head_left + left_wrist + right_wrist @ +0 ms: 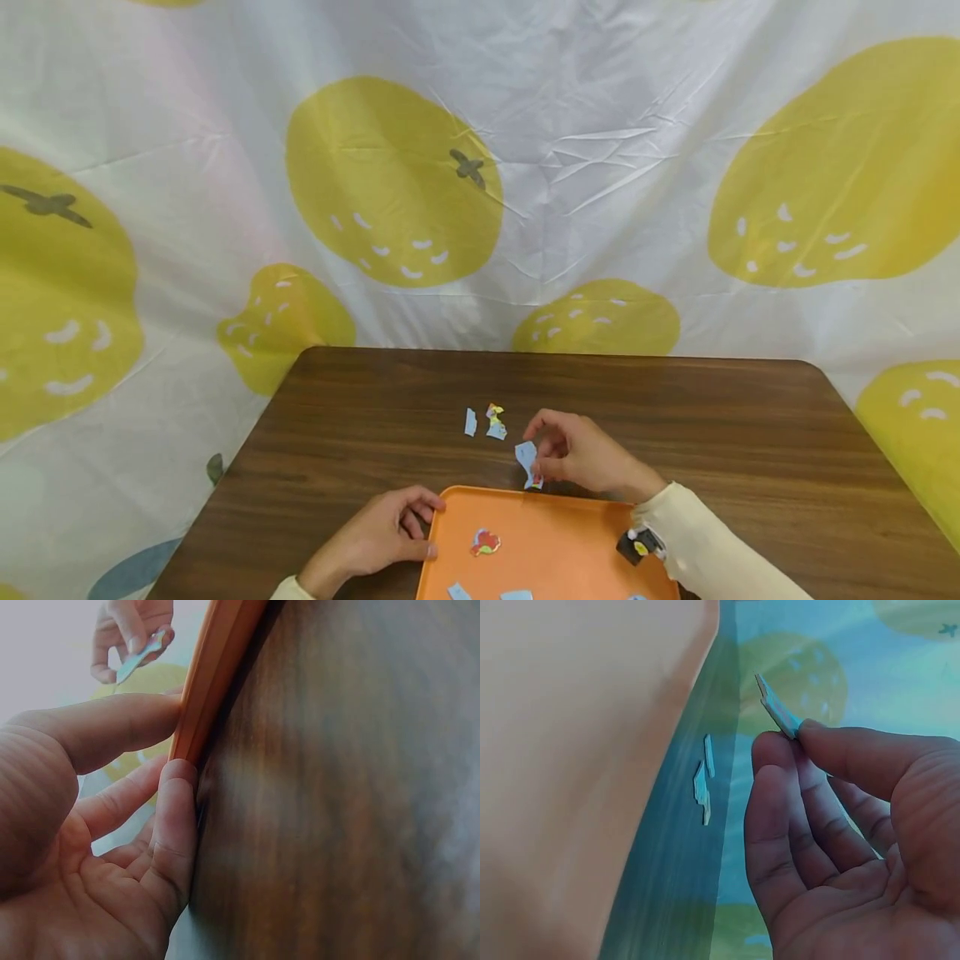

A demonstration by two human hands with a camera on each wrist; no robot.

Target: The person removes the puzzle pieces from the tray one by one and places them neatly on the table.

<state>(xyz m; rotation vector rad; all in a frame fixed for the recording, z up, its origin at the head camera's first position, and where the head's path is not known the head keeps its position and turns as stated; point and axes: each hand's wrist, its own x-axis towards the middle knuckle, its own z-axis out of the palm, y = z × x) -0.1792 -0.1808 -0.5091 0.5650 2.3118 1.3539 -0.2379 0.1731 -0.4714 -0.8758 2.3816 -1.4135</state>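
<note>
My right hand (pixel 588 454) pinches a light blue puzzle piece (pixel 526 455) with a bit of red at its lower end, just beyond the far rim of an orange tray (pixel 562 537). In the right wrist view the piece (pixel 778 712) sits between thumb and fingertips, lifted off the table. My left hand (pixel 378 533) grips the tray's left edge near its far corner. The left wrist view has the thumb and fingers on either side of the tray rim (pixel 206 682). Inside the tray lies a red puzzle piece (pixel 486 542) with a little green.
On the brown table (pixel 360 400) past the tray lie a narrow light blue piece (pixel 470 422) and a yellow and blue piece (pixel 496 422). More blue pieces (pixel 516 595) are cut off at the bottom of the head view. A fruit-patterned curtain (pixel 540 208) hangs behind the table.
</note>
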